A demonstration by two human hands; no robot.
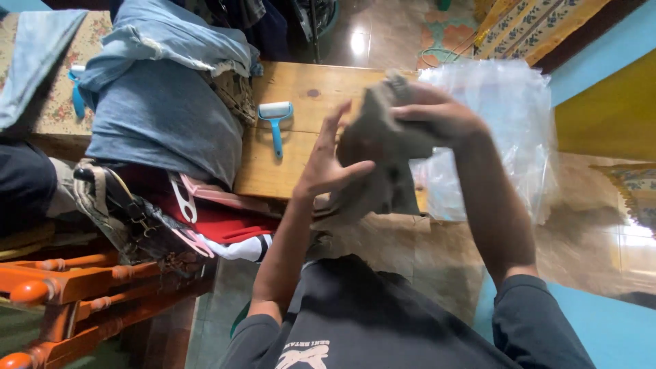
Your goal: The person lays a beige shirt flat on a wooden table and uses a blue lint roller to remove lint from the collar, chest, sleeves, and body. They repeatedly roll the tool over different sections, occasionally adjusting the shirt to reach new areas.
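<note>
Right hand comes in from the upper right and pinches the top edge of a crumpled grey-brown piece of cloth, fingers curled over the fabric so that it hangs down from that grip, held above the near edge of the pale wooden table. Left hand stands just beside the cloth on its left, palm turned toward it, fingers spread and loose, the thumb laid against the fabric's lower part but not closed around it. The cloth's long axis runs roughly top to bottom, tilted a little to the right at its upper end, so its free lower end lies nearer the left hand. Behind the cloth, a heap of clear plastic bags rests on the table's right end. Farther left on the tabletop lies a light-blue lint roller, and beyond it a stack of folded blue denim garments
</note>
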